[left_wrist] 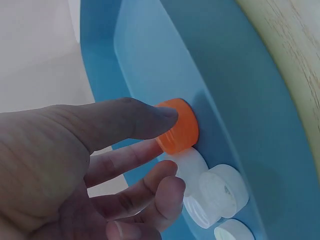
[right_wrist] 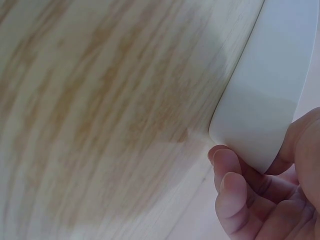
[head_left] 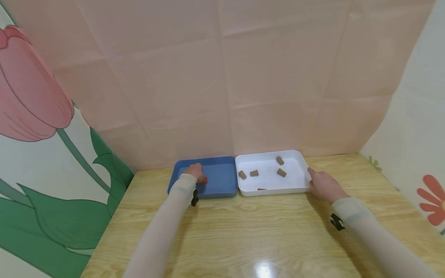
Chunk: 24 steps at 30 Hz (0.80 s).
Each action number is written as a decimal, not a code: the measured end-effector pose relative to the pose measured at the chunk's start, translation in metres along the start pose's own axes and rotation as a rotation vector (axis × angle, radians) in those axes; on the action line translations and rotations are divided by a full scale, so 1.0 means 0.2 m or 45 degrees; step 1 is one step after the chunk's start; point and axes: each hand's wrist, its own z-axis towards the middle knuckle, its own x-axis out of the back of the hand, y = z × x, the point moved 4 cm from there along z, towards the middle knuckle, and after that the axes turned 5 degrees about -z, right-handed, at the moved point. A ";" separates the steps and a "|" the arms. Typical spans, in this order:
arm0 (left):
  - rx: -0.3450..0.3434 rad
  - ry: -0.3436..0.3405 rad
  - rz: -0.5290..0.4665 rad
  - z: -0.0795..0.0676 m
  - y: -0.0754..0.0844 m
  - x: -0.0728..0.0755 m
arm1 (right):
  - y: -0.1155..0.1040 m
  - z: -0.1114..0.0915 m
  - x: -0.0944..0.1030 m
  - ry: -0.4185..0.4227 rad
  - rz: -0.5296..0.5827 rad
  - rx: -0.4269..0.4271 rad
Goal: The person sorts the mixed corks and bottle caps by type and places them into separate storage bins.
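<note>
My left hand [head_left: 195, 172] reaches into the blue tray [head_left: 222, 181]. Its thumb and forefinger pinch an orange bottle cap [left_wrist: 184, 129], seen close up in the left wrist view against the tray's wall. Several white bottle caps [left_wrist: 226, 191] lie beside it under the curled fingers; in the head view the hand hides them. At the right end of the white tray [head_left: 271, 185], my right hand [head_left: 326, 186] grips the side, thumb over the rim and fingers along the outside near the corner. Several brown cork-like pieces [head_left: 281, 172] lie scattered in that tray.
The two trays stand side by side on a wood-grain table [head_left: 236, 231], near its back edge. Behind them hangs a pinkish paper sheet [head_left: 222, 77]. Walls painted with flowers flank the table at the left and right.
</note>
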 end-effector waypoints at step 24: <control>-0.037 0.154 -0.070 -0.10 -0.01 0.09 | 0.01 0.01 -0.01 -0.015 0.020 -0.009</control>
